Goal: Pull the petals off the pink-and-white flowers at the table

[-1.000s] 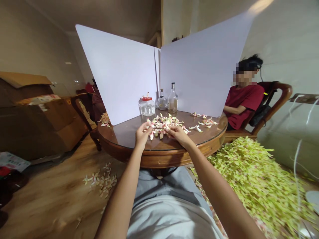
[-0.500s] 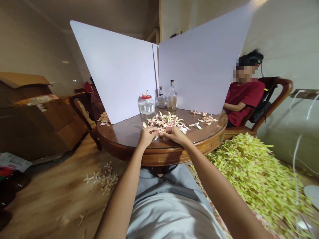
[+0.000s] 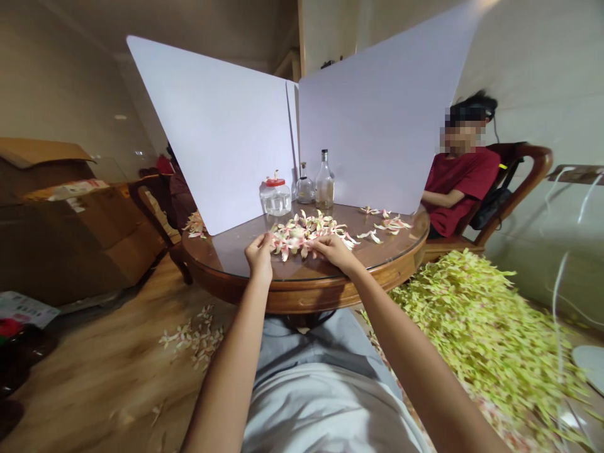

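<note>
A loose heap of pink-and-white artificial-looking flower pieces (image 3: 325, 221) lies on the round wooden table (image 3: 226, 261), close to its front edge. At the heap's left side, my left hand (image 3: 259, 253) has its thumb and fingers pressed together; what they pinch is too small to make out. My right hand (image 3: 336, 251) is closed at the heap's front right, its fingertips pinching a pink-and-white flower piece (image 3: 304, 245). Between the hands the petals are partly blurred.
Behind the heap stand a red-lidded jar (image 3: 275, 196) and two glass bottles (image 3: 324, 182), before white partition boards (image 3: 377, 119). A person in a red shirt (image 3: 465, 182) sits at right. A large yellow-green pile (image 3: 481, 321) lies on the floor; cardboard boxes (image 3: 80, 233) stand left.
My hands, close together before, have moved apart. The left went left and slightly up, while the right shifted only a little. More flower pieces show between them.
</note>
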Available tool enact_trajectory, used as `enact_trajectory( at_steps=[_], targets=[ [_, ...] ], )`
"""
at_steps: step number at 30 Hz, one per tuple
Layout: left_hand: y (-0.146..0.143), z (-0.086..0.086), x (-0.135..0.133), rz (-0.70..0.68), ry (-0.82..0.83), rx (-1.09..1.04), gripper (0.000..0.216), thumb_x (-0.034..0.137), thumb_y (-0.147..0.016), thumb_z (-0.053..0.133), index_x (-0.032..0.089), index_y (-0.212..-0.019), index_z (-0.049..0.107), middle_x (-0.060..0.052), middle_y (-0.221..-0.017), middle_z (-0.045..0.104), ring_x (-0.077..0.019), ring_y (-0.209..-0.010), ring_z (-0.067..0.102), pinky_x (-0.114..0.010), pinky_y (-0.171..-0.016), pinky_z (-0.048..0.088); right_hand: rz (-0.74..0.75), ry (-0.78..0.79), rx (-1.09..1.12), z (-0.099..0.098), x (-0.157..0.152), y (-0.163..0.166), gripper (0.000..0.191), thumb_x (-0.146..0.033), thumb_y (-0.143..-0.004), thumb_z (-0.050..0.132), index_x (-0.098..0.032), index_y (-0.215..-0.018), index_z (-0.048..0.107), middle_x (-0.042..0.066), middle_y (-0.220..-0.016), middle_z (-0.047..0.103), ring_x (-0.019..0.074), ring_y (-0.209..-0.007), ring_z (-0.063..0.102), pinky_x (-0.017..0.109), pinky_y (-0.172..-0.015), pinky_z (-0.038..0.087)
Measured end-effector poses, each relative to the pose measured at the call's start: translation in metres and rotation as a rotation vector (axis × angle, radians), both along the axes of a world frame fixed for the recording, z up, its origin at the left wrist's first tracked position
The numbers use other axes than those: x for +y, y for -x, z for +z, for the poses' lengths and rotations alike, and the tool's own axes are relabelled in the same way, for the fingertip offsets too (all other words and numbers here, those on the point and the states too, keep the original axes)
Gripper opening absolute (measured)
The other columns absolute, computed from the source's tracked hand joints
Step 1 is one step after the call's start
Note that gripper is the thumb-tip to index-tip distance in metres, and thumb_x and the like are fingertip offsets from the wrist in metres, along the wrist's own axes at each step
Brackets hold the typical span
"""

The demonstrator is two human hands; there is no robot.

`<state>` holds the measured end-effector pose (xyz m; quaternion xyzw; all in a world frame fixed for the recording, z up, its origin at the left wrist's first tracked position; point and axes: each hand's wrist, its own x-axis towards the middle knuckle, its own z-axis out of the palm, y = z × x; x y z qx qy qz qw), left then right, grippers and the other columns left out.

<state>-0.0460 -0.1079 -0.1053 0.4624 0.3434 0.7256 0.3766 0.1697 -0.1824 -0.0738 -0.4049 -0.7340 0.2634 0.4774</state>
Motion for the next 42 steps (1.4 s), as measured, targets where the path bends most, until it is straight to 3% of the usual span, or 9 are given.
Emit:
enact_trajectory(
  at_steps=[6, 11, 19, 24, 28, 33, 37, 40, 42],
  targets=[
    [0.006, 0.003, 0.004, 0.047, -0.021, 0.025, 0.033, 0.035, -0.093, 0.067, 0.013, -0.117, 0.063, -0.008, -0.109, 0.067, -0.0175, -0.093, 0.066, -0.035, -0.083, 0.057, -0.056, -0.009, 0.085, -0.008, 0.009, -0.006, 0.043, -0.054, -0.101, 0.050, -0.014, -0.093, 0.064, -0.002, -0.071, 0.059, 0.0103, -0.056, 0.053, 0.025, -0.057, 0.046],
    [-0.005, 0.015, -0.015, -0.088, -0.167, 0.283, 0.039, 0.027, -0.070, 0.087, 0.021, -0.107, 0.076, -0.009, -0.121, 0.068, -0.0250, -0.119, 0.059, -0.034, -0.100, 0.049, -0.024, 0.021, -0.024, -0.006, 0.007, -0.004, 0.040, -0.050, -0.097, 0.060, -0.014, -0.081, 0.065, -0.005, -0.060, 0.054, 0.0091, -0.050, 0.049, 0.024, -0.055, 0.044],
    [-0.016, 0.019, -0.034, -0.356, -0.254, 0.628, 0.017, 0.030, -0.084, 0.078, 0.015, -0.085, 0.071, -0.004, -0.091, 0.073, -0.0171, -0.092, 0.066, -0.041, -0.098, 0.052, 0.022, 0.005, -0.096, -0.006, 0.006, -0.002, 0.044, -0.051, -0.093, 0.064, -0.014, -0.070, 0.064, -0.003, -0.059, 0.059, 0.0104, -0.054, 0.052, 0.025, -0.058, 0.042],
    [-0.012, 0.011, -0.027, -0.278, -0.198, 0.570, 0.022, 0.033, -0.092, 0.070, 0.013, -0.084, 0.067, -0.002, -0.085, 0.069, -0.0139, -0.082, 0.065, -0.034, -0.084, 0.056, 0.019, 0.001, -0.060, -0.008, 0.008, -0.003, 0.044, -0.052, -0.090, 0.069, -0.015, -0.068, 0.062, -0.004, -0.058, 0.057, 0.0094, -0.052, 0.050, 0.024, -0.055, 0.040],
    [-0.007, 0.004, -0.019, -0.136, -0.115, 0.363, 0.023, 0.034, -0.094, 0.067, 0.011, -0.090, 0.066, -0.001, -0.083, 0.066, -0.0119, -0.073, 0.063, -0.029, -0.072, 0.056, -0.038, -0.022, 0.000, -0.009, 0.009, -0.004, 0.045, -0.050, -0.093, 0.066, -0.015, -0.066, 0.057, -0.005, -0.060, 0.056, 0.0088, -0.052, 0.051, 0.024, -0.056, 0.044],
    [0.003, 0.001, -0.005, 0.047, -0.040, 0.089, 0.027, 0.038, -0.097, 0.063, 0.011, -0.103, 0.064, -0.004, -0.093, 0.066, -0.0132, -0.079, 0.064, -0.030, -0.073, 0.057, -0.193, -0.071, 0.070, -0.015, 0.017, -0.008, 0.043, -0.052, -0.096, 0.061, -0.014, -0.075, 0.061, -0.004, -0.063, 0.058, 0.0103, -0.055, 0.055, 0.026, -0.059, 0.049],
    [0.007, 0.002, 0.000, 0.086, -0.033, 0.054, 0.030, 0.038, -0.098, 0.060, 0.013, -0.115, 0.062, -0.007, -0.106, 0.067, -0.0156, -0.087, 0.066, -0.033, -0.079, 0.058, -0.450, -0.155, 0.153, -0.020, 0.024, -0.015, 0.048, -0.055, -0.104, 0.040, -0.014, -0.117, 0.061, 0.011, -0.106, 0.069, 0.0207, -0.093, 0.067, 0.036, -0.081, 0.054],
    [0.001, 0.002, -0.003, -0.016, -0.077, 0.257, 0.029, 0.031, -0.093, 0.068, 0.013, -0.116, 0.064, -0.007, -0.109, 0.068, -0.0185, -0.096, 0.067, -0.039, -0.088, 0.057, -0.584, -0.215, 0.103, -0.019, 0.024, -0.016, 0.057, -0.054, -0.101, 0.043, -0.015, -0.143, 0.046, 0.022, -0.148, 0.048, 0.0318, -0.142, 0.041, 0.048, -0.110, 0.037],
    [-0.005, 0.001, -0.007, -0.080, -0.116, 0.435, 0.024, 0.027, -0.089, 0.073, 0.014, -0.108, 0.068, -0.007, -0.112, 0.069, -0.0207, -0.104, 0.066, -0.044, -0.098, 0.054, -0.591, -0.249, -0.003, -0.018, 0.023, -0.012, 0.059, -0.050, -0.098, 0.052, -0.015, -0.145, 0.047, 0.022, -0.156, 0.039, 0.0353, -0.151, 0.024, 0.054, -0.118, 0.022]
  ],
)
